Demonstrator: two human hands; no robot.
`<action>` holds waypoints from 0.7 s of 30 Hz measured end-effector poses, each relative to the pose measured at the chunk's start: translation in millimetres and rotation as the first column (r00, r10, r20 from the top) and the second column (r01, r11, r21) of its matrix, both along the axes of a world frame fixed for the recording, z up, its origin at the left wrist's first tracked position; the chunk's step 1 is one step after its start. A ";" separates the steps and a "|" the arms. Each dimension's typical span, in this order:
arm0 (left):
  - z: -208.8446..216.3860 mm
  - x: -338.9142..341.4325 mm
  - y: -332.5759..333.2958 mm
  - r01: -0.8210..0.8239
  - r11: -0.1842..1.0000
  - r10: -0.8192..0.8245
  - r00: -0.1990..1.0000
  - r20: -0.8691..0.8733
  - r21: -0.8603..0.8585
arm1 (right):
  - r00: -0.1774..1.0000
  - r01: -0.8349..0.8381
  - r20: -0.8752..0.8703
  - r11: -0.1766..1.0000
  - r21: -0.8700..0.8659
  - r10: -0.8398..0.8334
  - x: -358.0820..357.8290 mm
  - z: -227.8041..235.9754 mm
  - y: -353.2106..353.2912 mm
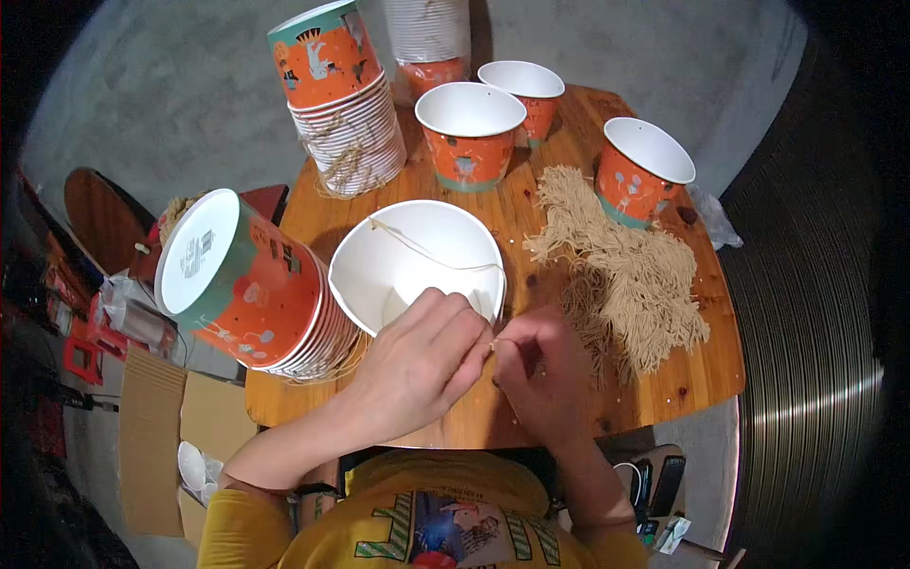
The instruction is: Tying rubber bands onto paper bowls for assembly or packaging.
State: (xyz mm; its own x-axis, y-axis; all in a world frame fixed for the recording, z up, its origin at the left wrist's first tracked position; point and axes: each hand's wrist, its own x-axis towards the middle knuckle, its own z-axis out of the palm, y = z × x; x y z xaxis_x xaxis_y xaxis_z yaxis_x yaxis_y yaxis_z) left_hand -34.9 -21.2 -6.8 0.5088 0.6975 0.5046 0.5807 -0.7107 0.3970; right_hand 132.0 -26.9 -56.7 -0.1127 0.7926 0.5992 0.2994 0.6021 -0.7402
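on the wooden table (673,394), the left hand (417,346) and right hand (542,370) met just beside the near right rim of the open tub (365,270), fingertips pinching, seemingly to control the string (438,261). its long axis slanted across the tub, far left toward near right. right of the tub lay a string pile (630,270), probably for reach.

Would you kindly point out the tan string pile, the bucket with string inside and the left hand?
Tan string pile (637,270), head view: middle strands.
Bucket with string inside (366,269), head view: inner wall.
Left hand (422,349), head view: back of hand.
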 end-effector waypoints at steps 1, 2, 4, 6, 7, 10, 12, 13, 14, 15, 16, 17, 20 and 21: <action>-1.3 -0.4 -0.1 -0.002 1.000 0.002 1.000 0.010 -0.013 | 1.000 -0.003 0.000 1.000 -0.001 0.003 0.1 -4.1 1.2; -1.8 -0.7 0.4 0.003 1.000 -0.002 1.000 0.022 -0.024 | 0.994 -0.055 -0.100 0.996 -0.064 0.048 -0.1 -11.2 3.4; -1.6 -2.1 0.1 0.001 0.999 0.000 1.000 0.021 -0.040 | 0.976 -0.111 -0.201 0.987 -0.120 0.085 -0.9 -11.3 1.4; -2.0 -4.1 0.0 -0.011 0.998 0.012 1.000 0.022 -0.055 | 0.729 -0.412 -0.678 0.727 -0.550 -0.099 -4.4 -1.5 -4.4; -1.8 -5.1 0.0 -0.011 0.998 0.013 1.000 0.021 -0.062 | 0.730 -0.414 -0.677 0.726 -0.550 -0.096 -6.2 -2.5 -3.6; -1.7 -5.0 2.0 -0.002 0.997 0.004 1.000 0.026 -0.081 | 0.687 -0.441 -0.724 0.755 -0.486 -0.065 -10.1 -9.2 -0.7; -0.4 -4.6 2.8 0.005 0.996 -0.002 1.000 0.030 -0.094 | 0.807 -0.274 -0.590 0.873 -0.403 -0.019 -12.4 -17.5 -0.5; 0.8 -4.0 3.1 0.006 0.995 -0.002 0.999 0.034 -0.098 | 0.806 -0.271 -0.591 0.876 -0.399 -0.020 -12.1 -20.8 2.9; 0.9 -3.4 2.4 0.004 0.994 0.000 0.999 0.037 -0.106 | 0.891 -0.176 -0.452 0.947 -0.268 0.038 -11.2 -25.2 5.3; 0.6 -3.1 2.6 0.005 0.994 -0.001 0.999 0.037 -0.106 | 0.954 -0.101 -0.294 0.989 -0.112 0.064 -9.9 -27.1 6.4; 0.0 -3.2 2.9 -0.001 0.995 0.004 0.999 0.031 -0.101 | 0.954 -0.100 -0.294 0.989 -0.112 0.063 -8.3 -25.3 5.2; -0.4 -3.6 3.8 -0.008 0.995 0.010 1.000 0.027 -0.095 | 0.933 -0.152 -0.355 0.964 -0.217 0.067 -6.9 -21.8 3.3; 3.2 -4.9 3.7 -0.001 0.981 0.013 0.998 0.058 -0.192 | 0.858 -0.235 -0.514 0.876 -0.421 -0.016 0.3 -16.3 -5.8; 3.6 -5.8 4.5 -0.003 0.982 0.014 0.998 0.058 -0.189 | 0.796 -0.275 -0.596 0.811 -0.516 -0.109 1.5 -16.0 -7.3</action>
State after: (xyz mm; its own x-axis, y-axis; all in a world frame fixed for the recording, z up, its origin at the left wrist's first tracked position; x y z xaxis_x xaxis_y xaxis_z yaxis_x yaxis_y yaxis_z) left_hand -40.6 -16.7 -3.2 0.4756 0.7875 0.3920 0.5583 -0.6146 0.5573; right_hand 133.6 -34.2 -72.7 0.0155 0.9995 0.0271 -0.3267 0.0307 -0.9446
